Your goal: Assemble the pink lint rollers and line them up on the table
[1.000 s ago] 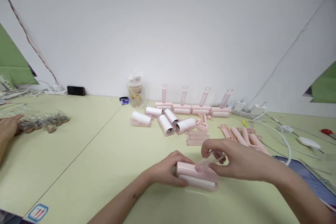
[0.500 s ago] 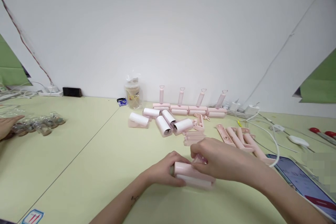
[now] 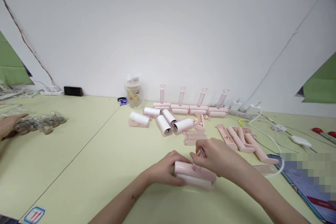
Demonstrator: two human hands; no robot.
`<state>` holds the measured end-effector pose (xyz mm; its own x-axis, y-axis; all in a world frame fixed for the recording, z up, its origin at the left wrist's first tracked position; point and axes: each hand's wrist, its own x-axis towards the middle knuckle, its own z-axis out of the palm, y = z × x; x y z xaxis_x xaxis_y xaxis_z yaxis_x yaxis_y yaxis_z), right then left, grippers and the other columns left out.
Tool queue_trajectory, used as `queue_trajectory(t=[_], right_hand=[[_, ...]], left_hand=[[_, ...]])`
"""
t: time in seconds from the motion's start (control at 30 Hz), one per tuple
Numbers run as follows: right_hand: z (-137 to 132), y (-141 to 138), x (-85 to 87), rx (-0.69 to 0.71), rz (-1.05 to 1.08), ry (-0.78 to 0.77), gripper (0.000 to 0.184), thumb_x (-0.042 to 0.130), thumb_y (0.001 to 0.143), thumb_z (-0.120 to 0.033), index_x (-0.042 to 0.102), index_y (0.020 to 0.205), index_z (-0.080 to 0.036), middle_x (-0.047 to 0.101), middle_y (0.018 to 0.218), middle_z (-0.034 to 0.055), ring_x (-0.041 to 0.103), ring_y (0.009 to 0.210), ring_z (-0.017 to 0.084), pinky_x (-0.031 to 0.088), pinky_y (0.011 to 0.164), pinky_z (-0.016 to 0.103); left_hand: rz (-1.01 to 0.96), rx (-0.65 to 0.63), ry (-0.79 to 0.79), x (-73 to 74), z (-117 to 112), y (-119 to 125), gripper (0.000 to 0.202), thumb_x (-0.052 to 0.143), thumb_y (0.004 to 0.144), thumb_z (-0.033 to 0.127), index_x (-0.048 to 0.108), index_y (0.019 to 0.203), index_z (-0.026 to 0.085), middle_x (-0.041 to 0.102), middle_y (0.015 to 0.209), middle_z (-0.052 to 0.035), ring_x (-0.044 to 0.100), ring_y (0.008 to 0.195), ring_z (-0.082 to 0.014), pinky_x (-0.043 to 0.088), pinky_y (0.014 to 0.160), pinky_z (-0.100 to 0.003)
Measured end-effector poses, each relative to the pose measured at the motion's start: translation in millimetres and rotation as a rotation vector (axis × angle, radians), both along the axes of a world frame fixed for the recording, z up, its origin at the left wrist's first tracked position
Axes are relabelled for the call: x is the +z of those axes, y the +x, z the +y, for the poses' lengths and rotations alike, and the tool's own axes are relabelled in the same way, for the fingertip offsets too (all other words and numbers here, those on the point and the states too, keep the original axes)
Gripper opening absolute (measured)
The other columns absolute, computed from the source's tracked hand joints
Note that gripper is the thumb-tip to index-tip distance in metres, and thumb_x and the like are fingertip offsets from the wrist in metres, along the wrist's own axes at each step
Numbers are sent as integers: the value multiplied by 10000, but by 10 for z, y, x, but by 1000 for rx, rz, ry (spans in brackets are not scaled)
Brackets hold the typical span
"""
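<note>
Two hands meet on one pink lint roller (image 3: pixel 195 176), lying flat on the worktop (image 3: pixel 86 168) near its front edge, well in front of the plastic jar (image 3: pixel 133 92) by the wall. Left hand (image 3: pixel 164 171) comes in from bottom centre, forearm angled up-right, fingers curled round the roller's left end, thumb on top, gripping it. Right hand (image 3: pixel 214 157) reaches in from the lower right, wrist bent, fingertips pinched on a small pink handle piece (image 3: pixel 201 153) at the roller's top edge; whether that piece is seated in the roller, can't tell.

Between jar and held roller: loose white rolls (image 3: pixel 168 124). Right of the jar, along the wall, 4 finished rollers (image 3: pixel 191 106) w/ handles upright. Further right of those, pink handles (image 3: pixel 240 138) lying flat, then white cables (image 3: pixel 270 129). Far left of the jar, another person's hand (image 3: pixel 9 124) touches a row of small glass bottles (image 3: pixel 42 123).
</note>
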<state>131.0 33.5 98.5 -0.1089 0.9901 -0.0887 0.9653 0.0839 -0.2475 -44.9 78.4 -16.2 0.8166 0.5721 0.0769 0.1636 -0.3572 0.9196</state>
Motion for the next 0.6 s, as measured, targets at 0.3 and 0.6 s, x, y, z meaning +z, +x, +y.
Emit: queue_trajectory(t=[0.3,0.6], right_hand=[[15,54,23,129,91,-58,164,525,674,-230,418,552,-207,450,494,-56,373,470,99,186,391,215],[161,434,20,75,565,-105,283,547,767,-402,575,960,-196,608,561,-27,577,491,133,429,462,226]], left_hand=[[19,1,-19,42,-11,-5,574,708,606,205,529,1144,289,453,1046,-19,443,1061,-230,342,935,-342],[69,42,-90,82,-36,-49,791,737,563,252,382,1270,271,447,1208,-59,463,1082,-245,362,930,-355]])
